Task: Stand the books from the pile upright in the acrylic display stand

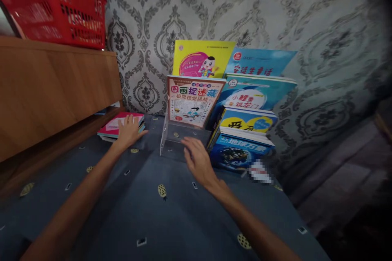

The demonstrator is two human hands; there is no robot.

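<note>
Rests open left hand [128, 133] on book pile [109, 125] directly beneath; holds right hand [199, 163], empty and open, with clear rack [172, 135] just ahead. Probably slick, bendy, fairly heavy together; best grasped by opposite edges.

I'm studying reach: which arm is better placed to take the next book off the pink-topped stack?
Probably the left: the left grip is at the pink-topped stack, spread over its upper cover. The right grip is farther off, by the clear rack.
</note>
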